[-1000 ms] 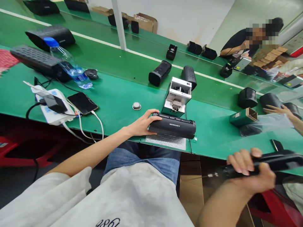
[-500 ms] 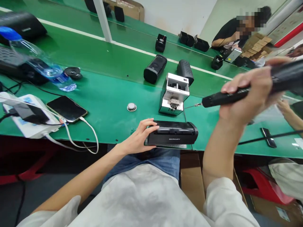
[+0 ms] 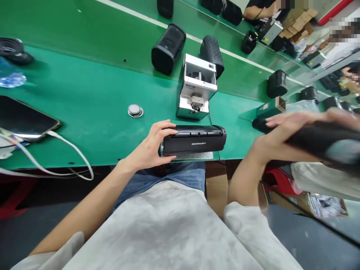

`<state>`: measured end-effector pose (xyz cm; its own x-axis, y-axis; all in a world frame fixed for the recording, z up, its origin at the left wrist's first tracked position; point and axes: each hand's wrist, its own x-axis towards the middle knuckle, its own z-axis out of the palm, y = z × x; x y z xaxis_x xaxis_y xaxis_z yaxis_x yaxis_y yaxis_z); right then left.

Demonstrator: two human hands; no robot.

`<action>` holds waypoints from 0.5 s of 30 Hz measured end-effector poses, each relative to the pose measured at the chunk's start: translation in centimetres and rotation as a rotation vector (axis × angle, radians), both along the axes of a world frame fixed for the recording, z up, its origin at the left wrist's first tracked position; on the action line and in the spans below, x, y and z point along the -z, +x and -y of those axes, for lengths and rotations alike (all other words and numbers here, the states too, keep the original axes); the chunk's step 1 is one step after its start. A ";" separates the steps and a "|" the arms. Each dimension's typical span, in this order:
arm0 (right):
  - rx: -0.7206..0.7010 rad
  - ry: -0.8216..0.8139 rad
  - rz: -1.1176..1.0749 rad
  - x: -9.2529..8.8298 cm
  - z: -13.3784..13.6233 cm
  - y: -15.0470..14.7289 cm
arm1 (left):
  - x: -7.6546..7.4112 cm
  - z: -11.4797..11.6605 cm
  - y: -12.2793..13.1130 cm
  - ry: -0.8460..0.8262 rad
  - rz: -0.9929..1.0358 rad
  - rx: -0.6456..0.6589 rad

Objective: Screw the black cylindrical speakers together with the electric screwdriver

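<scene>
The green bench (image 3: 84, 112) fills the upper half of the view, its near edge running just above the person's lap. A long black speaker (image 3: 194, 141) lies on its side at that near edge, on a thin pale pad, with its printed front facing the person. The left hand (image 3: 149, 148) grips the speaker's left end, with the fingers (image 3: 164, 125) curled over the top and the thumb underneath.

To the right, the right hand (image 3: 281, 138) is wrapped around a black power screwdriver (image 3: 315, 137). Its fingers are closed along the body, and the thin bit points left above the bench, well apart from the speaker. The hand and the tool are blurred.

Just behind the speaker stands a white machine box (image 3: 196, 88), with two dark round speakers (image 3: 168, 48) lying behind it. A small green carton (image 3: 270, 108) sits near the screwdriver's tip. A phone (image 3: 22, 120) lies at the far left with a white cable (image 3: 70, 150) plugged into it. A small round metal disc (image 3: 135, 110) rests between the phone and the white box.
</scene>
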<state>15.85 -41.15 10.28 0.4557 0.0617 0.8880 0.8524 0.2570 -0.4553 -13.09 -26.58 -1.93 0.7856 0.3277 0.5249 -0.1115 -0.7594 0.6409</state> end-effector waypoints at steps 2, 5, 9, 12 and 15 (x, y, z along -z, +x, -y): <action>0.206 0.170 0.183 3.0 0.3 -0.1 | 0.1 -0.2 0.2 0.001 0.006 -0.003; 0.327 0.170 0.340 6.9 0.3 -0.5 | 0.0 -0.5 0.3 -0.014 -0.001 -0.016; 0.279 0.050 0.445 9.7 -0.6 -0.7 | 0.0 -0.9 0.5 0.005 -0.010 0.011; 0.257 0.014 0.483 10.2 -1.6 -0.2 | 0.1 -1.0 0.5 0.035 0.007 0.032; 0.258 -0.006 0.496 10.0 -2.0 0.2 | 0.2 -1.0 0.5 0.043 0.020 0.035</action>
<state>16.06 -39.12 0.26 -0.0159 0.0088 0.9998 0.9998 0.0102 0.0158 -12.55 -25.56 -2.17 0.7852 0.2768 0.5539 -0.1511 -0.7818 0.6049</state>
